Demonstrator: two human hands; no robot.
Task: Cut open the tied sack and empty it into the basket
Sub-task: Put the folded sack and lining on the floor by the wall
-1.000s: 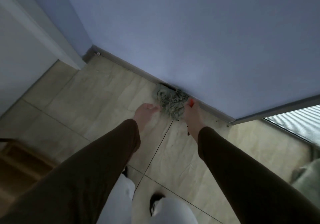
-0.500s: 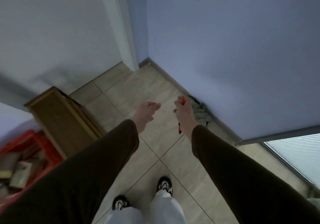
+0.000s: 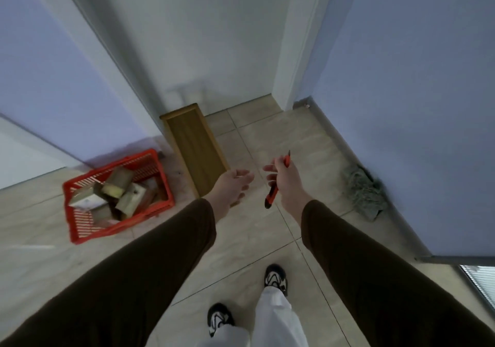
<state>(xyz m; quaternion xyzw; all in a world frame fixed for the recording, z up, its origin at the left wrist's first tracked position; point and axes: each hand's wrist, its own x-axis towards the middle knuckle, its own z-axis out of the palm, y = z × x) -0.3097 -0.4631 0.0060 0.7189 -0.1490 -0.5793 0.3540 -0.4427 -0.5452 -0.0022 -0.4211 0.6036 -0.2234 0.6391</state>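
A red plastic basket (image 3: 80,224) sits on the tiled floor at the left, holding several cardboard boxes (image 3: 120,194). A crumpled grey-green sack (image 3: 363,195) lies limp against the right wall's skirting. My right hand (image 3: 285,179) grips an orange utility knife (image 3: 273,195), blade end up, above the floor between basket and sack. My left hand (image 3: 233,185) hovers beside it, fingers apart and holding nothing.
A wooden drawer-like box (image 3: 194,151) leans against the white door frame (image 3: 288,38) between basket and hands. Blue walls close in left and right. A vent grille (image 3: 482,282) is at the lower right. My shoes (image 3: 276,279) stand on the tiles.
The view has swung left from the sack by the wall, bringing the red basket into sight. Both hands have pulled back from the sack, which now lies off to the right.
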